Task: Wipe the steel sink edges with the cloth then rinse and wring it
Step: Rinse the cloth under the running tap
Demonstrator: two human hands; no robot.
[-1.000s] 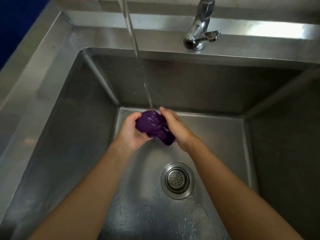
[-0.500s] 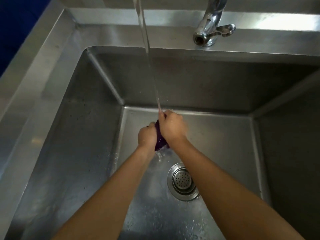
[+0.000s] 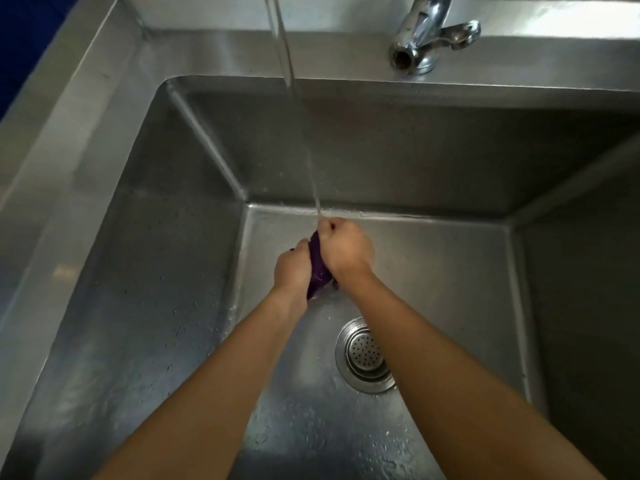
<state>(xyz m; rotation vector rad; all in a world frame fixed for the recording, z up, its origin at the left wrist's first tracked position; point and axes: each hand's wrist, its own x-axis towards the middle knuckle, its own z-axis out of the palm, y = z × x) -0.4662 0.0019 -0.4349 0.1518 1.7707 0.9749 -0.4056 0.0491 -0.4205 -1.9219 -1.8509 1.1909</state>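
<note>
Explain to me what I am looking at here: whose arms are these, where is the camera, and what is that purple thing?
There is no machine here. A person wears one wide-angle camera on the head, looking forward and down, so you see their own two bare arms reaching into a steel sink. The left hand and the right hand are both closed around a purple cloth, squeezed between them into a tight twist. A stream of water falls from above the picture and lands right at the knuckles of the right hand. A second tap on the back ledge looks dry. On the sink floor, below the hands, is the round drain strainer, partly hidden by the right forearm, and water drops dot the floor and walls.
</note>
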